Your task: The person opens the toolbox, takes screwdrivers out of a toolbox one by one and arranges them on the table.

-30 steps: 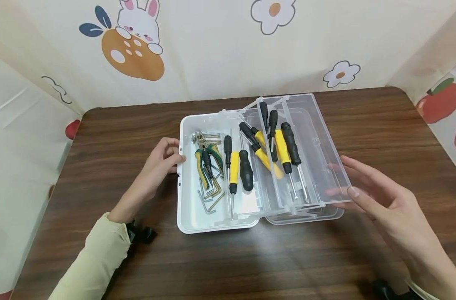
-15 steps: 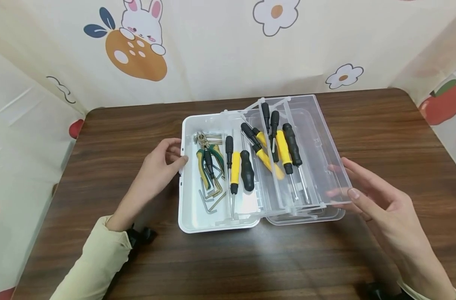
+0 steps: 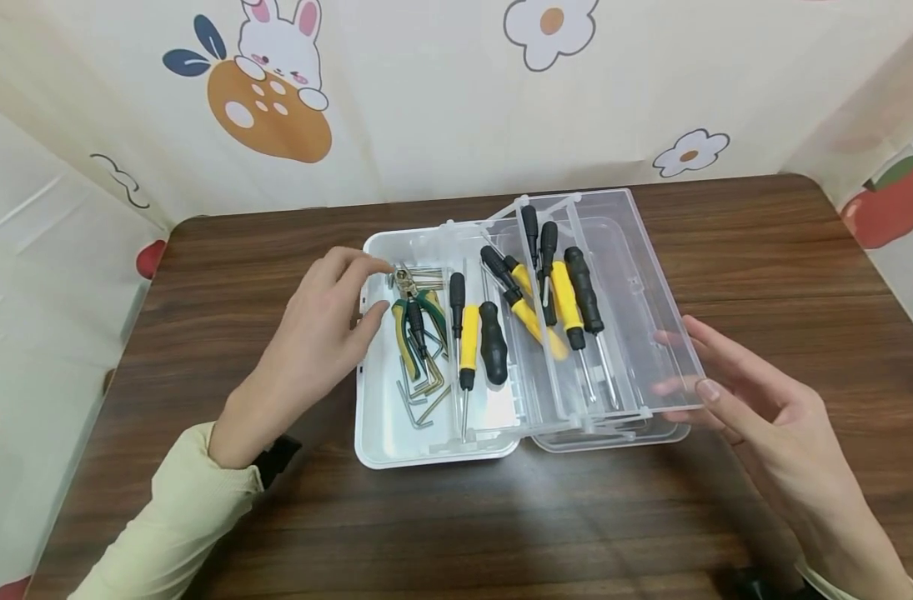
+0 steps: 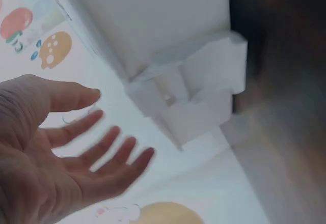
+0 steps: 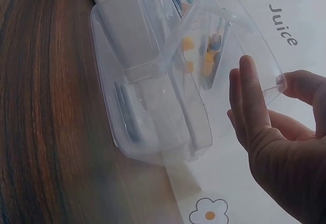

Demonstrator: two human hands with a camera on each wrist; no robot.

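Observation:
My left hand [image 3: 317, 321] hovers over the left wall of the white box [image 3: 384, 433], thumb and fingers apart and holding nothing. Its fingertips are close to the diagonal pliers [image 3: 402, 321] with green and yellow handles, which lie among several hex keys [image 3: 417, 408]. In the left wrist view, the left fingers [image 4: 114, 137] are spread beside the white box. With my right hand [image 3: 779, 433] I pinch the front right corner of a clear plastic tray [image 3: 651, 333], thumb above and fingers beneath. Several screwdrivers [image 3: 567, 304] with black and yellow handles rest in the tray, which partly overlaps the box.
Below the raised tray a clear lid [image 3: 614, 439] lies on the wooden table [image 3: 456, 533]. Hinged plastic arms [image 3: 504, 208] join tray and box. A printed cloth [image 3: 426, 108] stands behind and along both sides of the table.
My left hand has left the box's left wall, rising and shifting inward over the edge toward the pliers. The right hand still holds the tray's corner in the same place.

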